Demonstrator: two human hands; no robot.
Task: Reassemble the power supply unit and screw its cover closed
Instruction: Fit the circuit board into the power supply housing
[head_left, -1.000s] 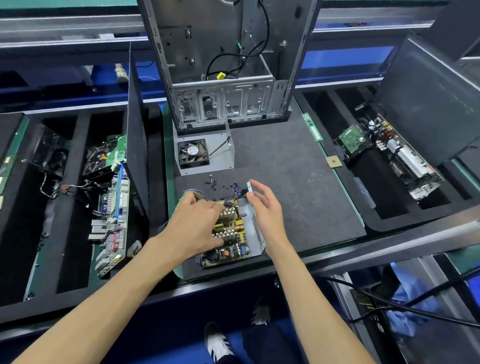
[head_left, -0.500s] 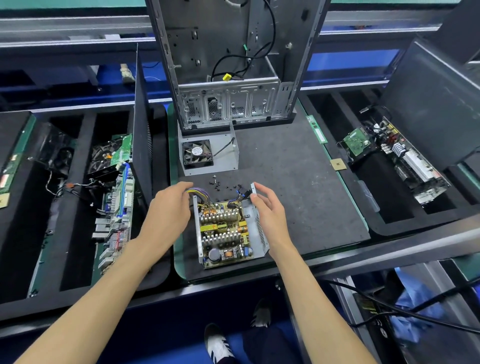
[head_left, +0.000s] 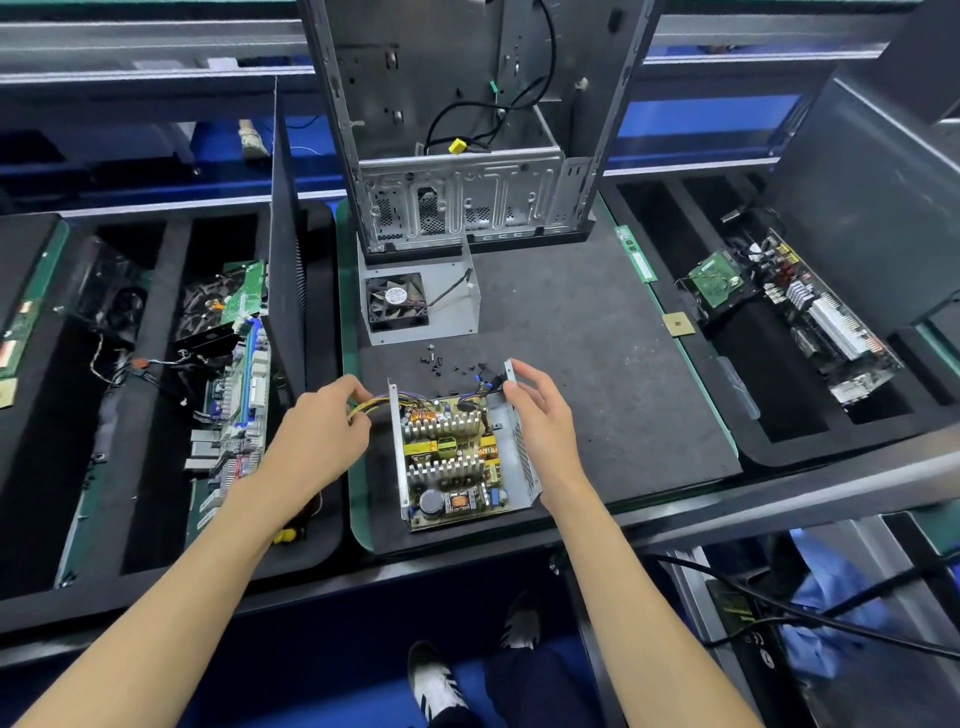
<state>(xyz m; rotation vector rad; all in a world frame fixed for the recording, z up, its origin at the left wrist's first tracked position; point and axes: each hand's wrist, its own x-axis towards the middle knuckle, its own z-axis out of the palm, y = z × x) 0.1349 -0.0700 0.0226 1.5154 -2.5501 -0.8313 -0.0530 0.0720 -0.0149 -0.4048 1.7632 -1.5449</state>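
Near the mat's front edge sits the open PSU base, board exposed, cover with fan lying apart behind it, loose screws between. Left hand pinches the wire bundle at the base's left wall; right hand grips the right wall's far corner. Risks, as I judge: wires trapped under the cover's edge, or a nudged base scattering screws.
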